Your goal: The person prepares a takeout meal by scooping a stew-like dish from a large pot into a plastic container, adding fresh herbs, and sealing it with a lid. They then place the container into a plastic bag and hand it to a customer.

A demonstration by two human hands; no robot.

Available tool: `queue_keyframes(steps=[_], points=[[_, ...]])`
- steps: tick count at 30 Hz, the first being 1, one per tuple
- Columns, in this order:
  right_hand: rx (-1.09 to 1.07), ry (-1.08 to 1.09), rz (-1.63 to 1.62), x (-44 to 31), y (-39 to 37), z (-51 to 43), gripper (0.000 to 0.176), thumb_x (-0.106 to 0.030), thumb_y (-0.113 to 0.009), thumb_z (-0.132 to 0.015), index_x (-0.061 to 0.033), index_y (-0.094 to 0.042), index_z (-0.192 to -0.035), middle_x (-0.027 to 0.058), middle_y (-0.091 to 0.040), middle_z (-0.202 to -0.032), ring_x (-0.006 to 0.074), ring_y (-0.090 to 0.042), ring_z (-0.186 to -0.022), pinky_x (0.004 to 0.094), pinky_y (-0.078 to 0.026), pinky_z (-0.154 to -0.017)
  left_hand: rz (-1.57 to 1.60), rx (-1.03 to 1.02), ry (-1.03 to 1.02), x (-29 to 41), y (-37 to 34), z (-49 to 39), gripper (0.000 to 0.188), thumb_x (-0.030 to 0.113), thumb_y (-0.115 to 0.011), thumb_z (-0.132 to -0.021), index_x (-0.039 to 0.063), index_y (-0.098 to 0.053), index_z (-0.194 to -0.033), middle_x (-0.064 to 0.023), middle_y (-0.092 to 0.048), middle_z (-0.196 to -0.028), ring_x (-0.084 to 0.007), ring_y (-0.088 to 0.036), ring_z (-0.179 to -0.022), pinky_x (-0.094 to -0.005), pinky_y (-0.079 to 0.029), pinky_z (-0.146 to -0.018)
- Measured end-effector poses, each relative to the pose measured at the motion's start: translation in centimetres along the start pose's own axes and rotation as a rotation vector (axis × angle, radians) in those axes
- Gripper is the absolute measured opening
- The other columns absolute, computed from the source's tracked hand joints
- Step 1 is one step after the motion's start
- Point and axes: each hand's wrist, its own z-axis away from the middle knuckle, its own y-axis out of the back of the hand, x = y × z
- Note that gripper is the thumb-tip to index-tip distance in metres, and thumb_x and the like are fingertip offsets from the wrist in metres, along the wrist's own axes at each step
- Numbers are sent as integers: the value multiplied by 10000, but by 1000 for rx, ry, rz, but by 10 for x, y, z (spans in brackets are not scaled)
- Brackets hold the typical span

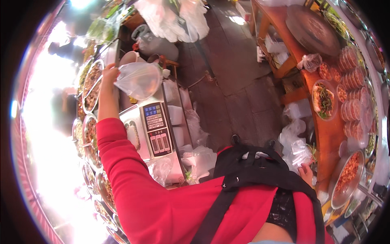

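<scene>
My left hand (110, 74) is raised at the left end of my stretched arm, closed on the gathered top of a clear plastic bag (137, 79) that seems to hold a round, translucent container. Beside this hand lies an oval dish of food (92, 87) with tongs. Below the bag stands a digital weighing scale (158, 129) with a keypad and a metal pan (134, 134). At the lower right, my right hand (305, 174) hangs low near crumpled clear plastic bags (298, 152), its fingers loosely apart and holding nothing visible.
An orange-brown wooden table (326, 137) on the right bears stacked clear tubs of red food (352, 108), a topped dish (323, 100), a round chopping board (313, 29) and a metal bowl of diced food (349, 175). White bags (173, 18) hang above. A cable crosses the paved floor (237, 91).
</scene>
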Motion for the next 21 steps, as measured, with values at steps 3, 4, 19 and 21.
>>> queue_keyframes(steps=[3,4,19,21], points=[[-27,-85,30,11,1,15,286,-111,-610,-819,10,-567,-1074,67,-613,-888,135,-569,-796,261,-454,-736,17,12,80,-56,-12,-44,476,80,-561,-655,71,-578,-1131,-64,-611,-661,-121,-539,-482,-264,-389,-390],[-19,-119,18,13,2,20,283,-106,-609,-823,10,-564,-1076,62,-612,-887,129,-569,-804,258,-453,-742,-221,85,39,-67,-15,-57,472,110,-586,-638,61,-600,-1107,-77,-648,-764,-153,-605,-608,-285,-474,-536],[-227,-21,-21,10,7,-38,327,-176,-628,-830,-31,-564,-1116,49,-614,-930,112,-559,-806,242,-450,-703,153,289,-786,-66,-75,166,157,179,-558,-827,110,-667,-916,-85,-665,-856,-237,-641,-787,-314,-496,-692],[-322,-80,9,18,3,-52,349,-201,-636,-827,-44,-561,-1129,42,-613,-932,105,-555,-816,245,-448,-690,-205,173,-519,-110,-111,267,124,158,-572,-823,98,-656,-892,-102,-661,-848,-264,-642,-779,-361,-502,-675]])
